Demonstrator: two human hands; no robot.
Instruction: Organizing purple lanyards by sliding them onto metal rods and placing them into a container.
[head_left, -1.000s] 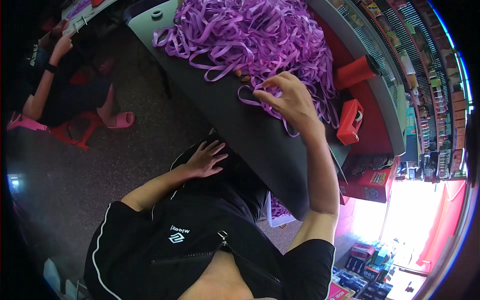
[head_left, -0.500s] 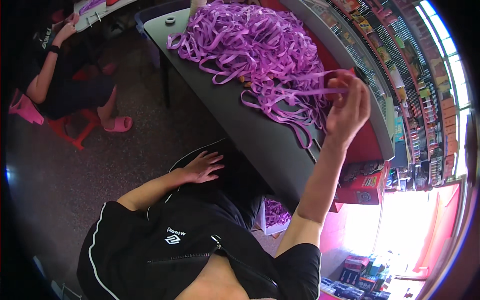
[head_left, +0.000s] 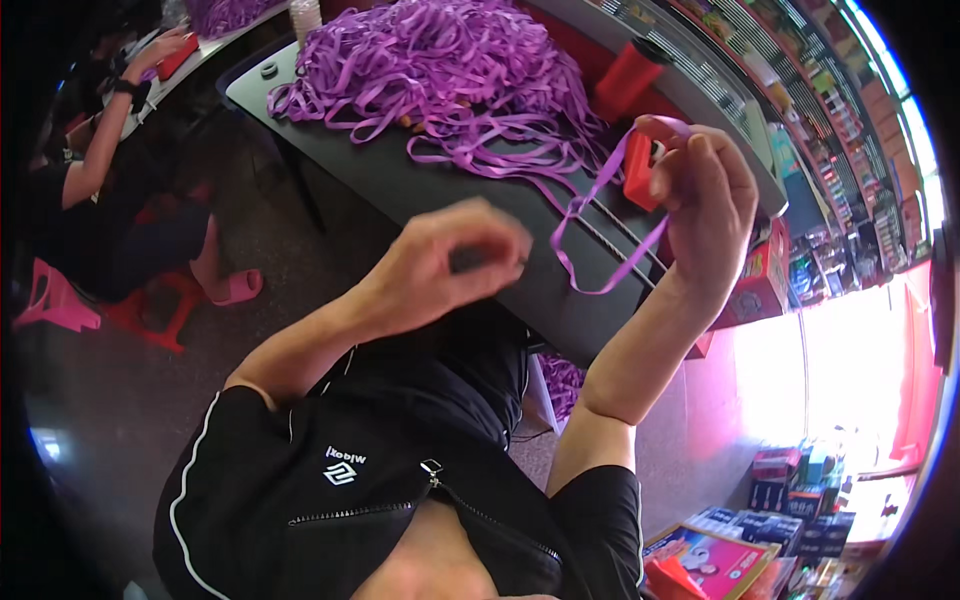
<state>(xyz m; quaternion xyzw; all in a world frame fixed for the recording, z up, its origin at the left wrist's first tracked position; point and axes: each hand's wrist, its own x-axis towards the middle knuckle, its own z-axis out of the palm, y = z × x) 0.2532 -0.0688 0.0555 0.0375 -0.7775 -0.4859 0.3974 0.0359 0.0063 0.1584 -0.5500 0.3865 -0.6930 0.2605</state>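
My right hand (head_left: 705, 190) is raised over the right part of the table, its thumb and fingers closed on a purple ribbon (head_left: 607, 290). The ribbon hangs below the fingers in a loop, with a small knot or crossing at its left side. My left hand (head_left: 450, 262) is in the air over the table's near edge, left of the loop. Its fingers are curved and slightly blurred, with a gap to the thumb and nothing visible between them. A large tangled heap of purple ribbons (head_left: 440, 70) covers the far part of the dark table (head_left: 385, 180).
Beside my right hand are a red block-like object (head_left: 640, 172) and a red cylinder (head_left: 630, 78). Thin rods (head_left: 610, 232) lie on the table. A white container of purple ribbon (head_left: 560, 385) stands below. Another person (head_left: 110, 160) works at the left. Shelves (head_left: 800, 90) line the right.
My left hand has risen from my lap to the table edge. The ribbon in my right hand, earlier stretched toward the heap, now hangs as a loop. The view has shifted somewhat.
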